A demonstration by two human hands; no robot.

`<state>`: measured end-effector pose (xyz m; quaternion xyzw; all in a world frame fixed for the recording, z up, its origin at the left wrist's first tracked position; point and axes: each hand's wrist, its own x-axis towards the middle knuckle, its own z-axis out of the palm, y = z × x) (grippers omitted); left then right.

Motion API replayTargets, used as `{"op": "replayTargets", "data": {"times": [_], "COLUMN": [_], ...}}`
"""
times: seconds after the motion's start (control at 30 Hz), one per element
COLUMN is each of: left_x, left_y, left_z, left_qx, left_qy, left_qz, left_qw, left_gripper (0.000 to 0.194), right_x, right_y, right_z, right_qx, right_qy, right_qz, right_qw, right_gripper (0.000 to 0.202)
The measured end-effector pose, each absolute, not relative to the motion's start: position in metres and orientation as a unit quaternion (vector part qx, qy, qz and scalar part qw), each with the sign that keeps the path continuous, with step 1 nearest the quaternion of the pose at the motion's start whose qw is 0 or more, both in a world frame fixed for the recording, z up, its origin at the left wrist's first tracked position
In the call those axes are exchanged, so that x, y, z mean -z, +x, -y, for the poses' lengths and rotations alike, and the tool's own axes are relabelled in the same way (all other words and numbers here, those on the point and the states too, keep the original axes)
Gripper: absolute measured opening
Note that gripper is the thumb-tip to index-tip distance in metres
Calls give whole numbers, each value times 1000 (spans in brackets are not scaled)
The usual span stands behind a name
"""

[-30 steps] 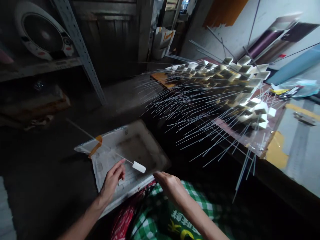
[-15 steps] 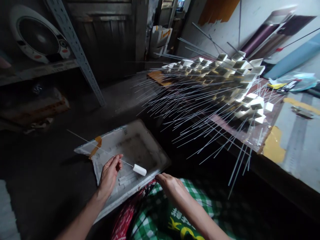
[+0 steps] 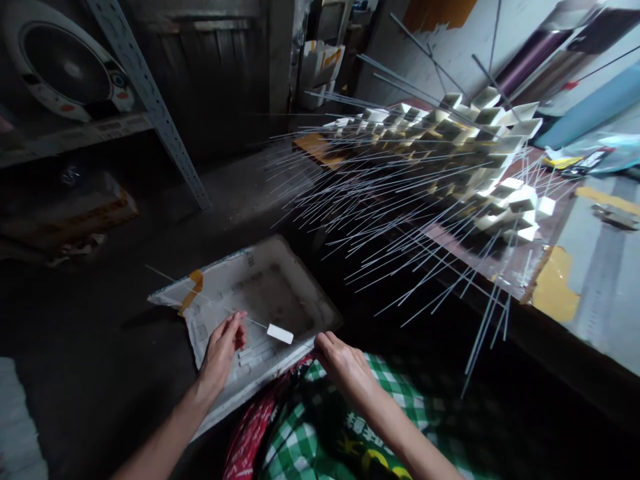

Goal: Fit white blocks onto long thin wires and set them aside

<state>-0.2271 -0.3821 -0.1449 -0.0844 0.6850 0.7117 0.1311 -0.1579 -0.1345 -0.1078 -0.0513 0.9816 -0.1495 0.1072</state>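
Note:
A thin straight rod (image 3: 256,323) runs through or into a small white block (image 3: 280,334), which sits between my two hands. My left hand (image 3: 225,343) pinches the rod to the left of the block, and the rod's far end sticks out past the fingers. To the right of the block, the closed fingers of my right hand (image 3: 336,353) grip the rod near its other end. Beneath both hands is a shallow white foam tray (image 3: 320,303), with some white pieces along its near side.
On the table (image 3: 500,280) to the right, many white box-like blocks (image 3: 520,200) lie piled, with thin rods (image 3: 390,220) jutting over the edge towards me. A metal shelf post (image 3: 150,100) stands at left. Green checked cloth (image 3: 300,427) covers my lap.
The rod's far end has shifted slightly right and the block has turned a little. My right hand has risen slightly. Both hands keep their grip.

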Motion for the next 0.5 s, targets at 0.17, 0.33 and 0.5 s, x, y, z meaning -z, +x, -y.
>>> {"op": "replayTargets", "data": {"times": [0.17,0.33,0.5], "left_x": [161,188,254], "left_y": [-196,-200,-220], "left_z": [387,394,430], "left_qx": [-589,-381,-304], "left_qy": [9,207,178], "left_qz": [-801,-890,-914], "left_qw": [106,138,204], "left_gripper": [18,34,26], "right_x": [119,139,139], "right_y": [-169,-179,-180], "right_z": [136,156,164], "right_qx": [114,114,139], "right_qy": [-64,-110,-100], "right_qz": [-985,-979,-976], "right_qw": [109,132,132], "right_gripper": [10,13,30]}}
